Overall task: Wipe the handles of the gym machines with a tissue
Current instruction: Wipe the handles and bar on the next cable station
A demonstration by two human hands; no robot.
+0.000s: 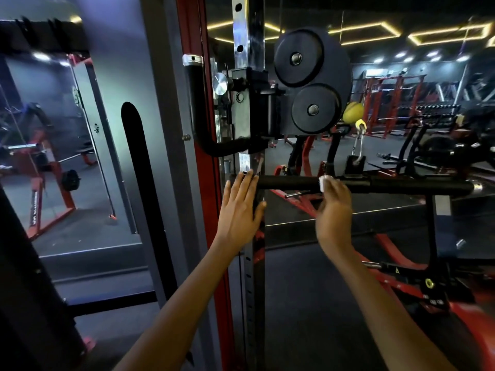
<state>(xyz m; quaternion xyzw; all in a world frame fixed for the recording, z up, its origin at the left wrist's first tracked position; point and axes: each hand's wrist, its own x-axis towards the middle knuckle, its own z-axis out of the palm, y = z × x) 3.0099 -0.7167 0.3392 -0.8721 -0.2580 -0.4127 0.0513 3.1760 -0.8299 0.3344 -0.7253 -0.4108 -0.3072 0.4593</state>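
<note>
The right hand (333, 207) pinches a small white tissue (325, 182) against the black horizontal handle (289, 182) that hangs from a cable clip (358, 145). The left hand (241, 207) is spread flat, fingers straight, its fingertips at the handle's left end beside the chrome upright (247, 28). Above sit 2 black pulley discs (308, 84).
</note>
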